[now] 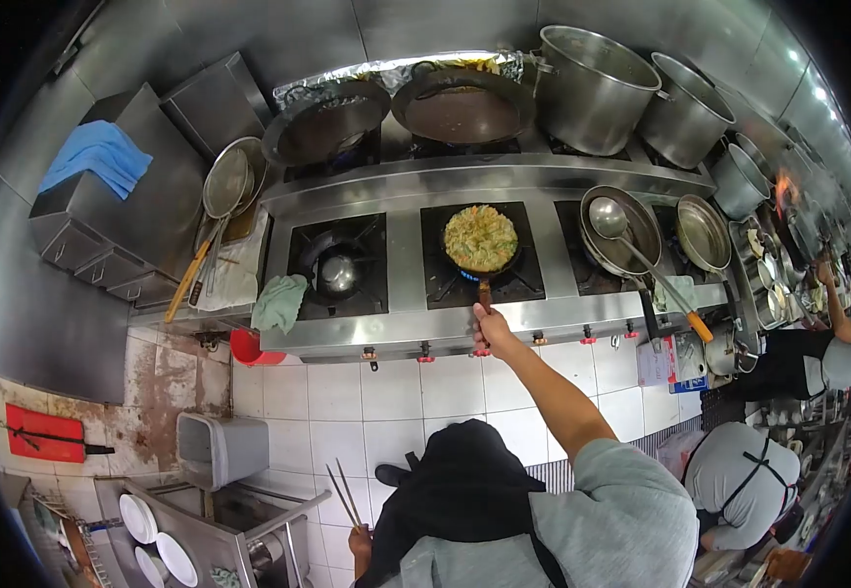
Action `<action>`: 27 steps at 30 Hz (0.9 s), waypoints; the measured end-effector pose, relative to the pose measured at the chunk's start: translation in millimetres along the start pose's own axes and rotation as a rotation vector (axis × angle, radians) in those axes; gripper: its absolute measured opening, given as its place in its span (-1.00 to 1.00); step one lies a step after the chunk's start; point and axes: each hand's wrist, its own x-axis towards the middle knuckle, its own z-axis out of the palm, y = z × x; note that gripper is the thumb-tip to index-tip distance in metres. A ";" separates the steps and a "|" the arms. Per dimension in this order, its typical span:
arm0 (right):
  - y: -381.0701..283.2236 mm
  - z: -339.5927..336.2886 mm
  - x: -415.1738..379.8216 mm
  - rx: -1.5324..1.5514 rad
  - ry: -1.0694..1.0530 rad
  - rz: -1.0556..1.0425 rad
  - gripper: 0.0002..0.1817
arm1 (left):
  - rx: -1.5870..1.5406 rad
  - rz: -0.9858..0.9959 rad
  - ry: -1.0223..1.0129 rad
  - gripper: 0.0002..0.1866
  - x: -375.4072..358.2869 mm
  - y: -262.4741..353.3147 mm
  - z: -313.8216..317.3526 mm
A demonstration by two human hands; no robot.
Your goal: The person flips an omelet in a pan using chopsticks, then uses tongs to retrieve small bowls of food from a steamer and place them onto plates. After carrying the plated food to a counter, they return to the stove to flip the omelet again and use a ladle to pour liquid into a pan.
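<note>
My right hand (491,331) is closed round the wooden-looking handle of a small frying pan (485,286) on the middle front burner. A yellowish egg-like mix (481,238) with green and orange bits fills the pan, and blue flame shows beneath its near edge. Low at my left side, my left hand (360,542) is closed on thin metal tongs (345,495), their two prongs apart and pointing away from me. The hand's fingers are only partly visible. On the burner left of the pan sits a small rounded metal piece (336,272).
Right of the pan, a ladle (609,218) rests across a larger pan (631,211). Two dark woks (464,108) and large pots (597,88) line the back. A green cloth (279,303) lies at the stove's left edge. Co-workers (747,475) are at right; a grey bin (219,449) stands left.
</note>
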 end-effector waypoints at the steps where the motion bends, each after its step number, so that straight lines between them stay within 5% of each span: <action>1: -3.0 -6.9 2.2 0.016 0.026 0.002 -0.67 | -0.127 -0.084 -0.018 -0.79 3.0 -1.9 2.6; 5: 0.3 -15.7 8.7 -0.006 0.076 -0.080 -0.65 | -0.406 -0.179 -0.037 -0.80 7.2 0.3 12.0; 21: 2.5 -9.0 4.8 0.090 0.049 -0.083 -0.70 | -0.083 -0.132 -0.056 -0.73 -33.3 0.9 6.0; 27: 2.1 -5.0 3.5 0.067 0.083 -0.085 -0.70 | -0.336 -0.215 -0.038 -0.73 -30.1 -42.1 16.1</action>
